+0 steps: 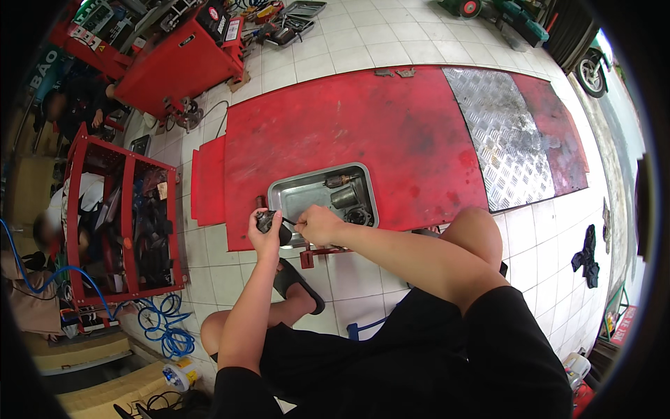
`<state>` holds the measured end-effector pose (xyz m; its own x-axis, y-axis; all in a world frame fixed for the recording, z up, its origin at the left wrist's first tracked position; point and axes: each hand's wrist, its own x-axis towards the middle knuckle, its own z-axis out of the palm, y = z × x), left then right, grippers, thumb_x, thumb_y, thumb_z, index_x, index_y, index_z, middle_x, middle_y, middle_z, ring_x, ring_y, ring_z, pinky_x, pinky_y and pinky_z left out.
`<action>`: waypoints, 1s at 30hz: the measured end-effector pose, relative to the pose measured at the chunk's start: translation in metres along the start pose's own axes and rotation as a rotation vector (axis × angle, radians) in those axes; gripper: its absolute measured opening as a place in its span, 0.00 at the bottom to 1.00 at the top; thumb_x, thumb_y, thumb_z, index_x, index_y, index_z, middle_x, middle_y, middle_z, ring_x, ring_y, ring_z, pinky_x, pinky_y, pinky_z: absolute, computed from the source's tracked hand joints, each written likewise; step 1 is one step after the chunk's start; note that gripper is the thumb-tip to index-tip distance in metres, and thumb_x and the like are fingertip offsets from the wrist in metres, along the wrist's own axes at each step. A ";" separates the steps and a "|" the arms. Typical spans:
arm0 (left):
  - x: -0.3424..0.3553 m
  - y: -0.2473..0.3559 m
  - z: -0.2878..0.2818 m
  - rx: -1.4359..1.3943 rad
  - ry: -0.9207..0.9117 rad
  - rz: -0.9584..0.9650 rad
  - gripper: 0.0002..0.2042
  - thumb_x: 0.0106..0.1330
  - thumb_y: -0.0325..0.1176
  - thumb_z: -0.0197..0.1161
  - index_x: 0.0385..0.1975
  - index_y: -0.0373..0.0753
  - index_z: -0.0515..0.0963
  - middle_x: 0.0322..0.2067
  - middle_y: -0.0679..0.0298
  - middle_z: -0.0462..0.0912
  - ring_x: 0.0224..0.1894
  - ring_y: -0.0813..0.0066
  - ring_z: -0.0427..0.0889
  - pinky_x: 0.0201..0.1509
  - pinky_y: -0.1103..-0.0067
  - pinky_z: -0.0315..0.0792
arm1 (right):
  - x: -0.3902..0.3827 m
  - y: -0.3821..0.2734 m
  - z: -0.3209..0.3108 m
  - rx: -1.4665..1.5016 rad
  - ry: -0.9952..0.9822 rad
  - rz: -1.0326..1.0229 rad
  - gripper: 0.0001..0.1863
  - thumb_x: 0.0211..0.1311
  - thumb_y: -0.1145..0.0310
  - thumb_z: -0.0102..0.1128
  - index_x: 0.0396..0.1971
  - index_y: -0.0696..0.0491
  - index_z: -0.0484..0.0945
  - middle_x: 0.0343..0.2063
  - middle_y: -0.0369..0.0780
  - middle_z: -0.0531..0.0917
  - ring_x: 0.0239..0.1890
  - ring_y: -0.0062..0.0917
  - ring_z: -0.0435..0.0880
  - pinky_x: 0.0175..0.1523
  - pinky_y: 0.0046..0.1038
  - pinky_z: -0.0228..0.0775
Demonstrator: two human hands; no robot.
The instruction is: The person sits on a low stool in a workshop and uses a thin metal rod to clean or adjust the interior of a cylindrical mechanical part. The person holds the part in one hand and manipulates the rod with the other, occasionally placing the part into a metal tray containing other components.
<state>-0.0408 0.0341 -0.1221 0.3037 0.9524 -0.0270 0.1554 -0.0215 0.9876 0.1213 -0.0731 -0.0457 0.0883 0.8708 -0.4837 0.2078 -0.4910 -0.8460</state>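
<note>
My left hand (265, 234) grips a dark metal part (266, 219) at the left end of a steel tray (367, 188). Just to its right, my right hand (319, 225) is closed round a thin dark item (290, 221) reaching toward that part; I cannot make out what it is. Inside the tray lie a silver cylinder (345, 197), a copper-and-dark cylindrical piece (337, 180) and a round dark part (359, 216). The tray rests on a red metal platform (349, 119).
Two other people (70, 105) are at left, behind a red cart (129, 237). A red cabinet (174, 70) stands upper left; blue hose coils (167, 328) lie on the floor. A treadplate (499, 140) crosses the platform's right, with small metal pieces (406, 72) along its far edge.
</note>
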 end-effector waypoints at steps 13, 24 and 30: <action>0.011 -0.004 -0.013 -0.061 0.123 -0.097 0.14 0.61 0.29 0.72 0.42 0.38 0.73 0.32 0.63 0.81 0.36 0.76 0.82 0.38 0.79 0.77 | 0.025 0.017 0.002 -0.335 -0.027 0.046 0.14 0.65 0.64 0.57 0.44 0.56 0.84 0.34 0.50 0.86 0.42 0.42 0.86 0.52 0.39 0.75; 0.008 0.074 -0.008 -0.718 0.112 -0.647 0.22 0.62 0.49 0.68 0.40 0.36 0.72 0.38 0.54 0.79 0.40 0.64 0.81 0.46 0.67 0.80 | -0.020 -0.016 -0.039 0.291 -0.025 0.060 0.16 0.67 0.65 0.57 0.47 0.61 0.79 0.26 0.42 0.80 0.20 0.23 0.77 0.28 0.29 0.70; -0.019 0.152 -0.007 -0.951 0.034 -0.665 0.23 0.63 0.54 0.64 0.35 0.36 0.72 0.34 0.55 0.77 0.43 0.57 0.80 0.53 0.61 0.78 | -0.054 -0.017 -0.048 0.406 0.008 -0.072 0.22 0.66 0.57 0.61 0.48 0.61 0.77 0.26 0.37 0.78 0.21 0.19 0.73 0.26 0.25 0.68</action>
<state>-0.0292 0.0152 0.0300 0.3996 0.6982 -0.5940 -0.4989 0.7093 0.4980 0.1595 -0.1101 0.0056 0.0956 0.9025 -0.4199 -0.1875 -0.3980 -0.8980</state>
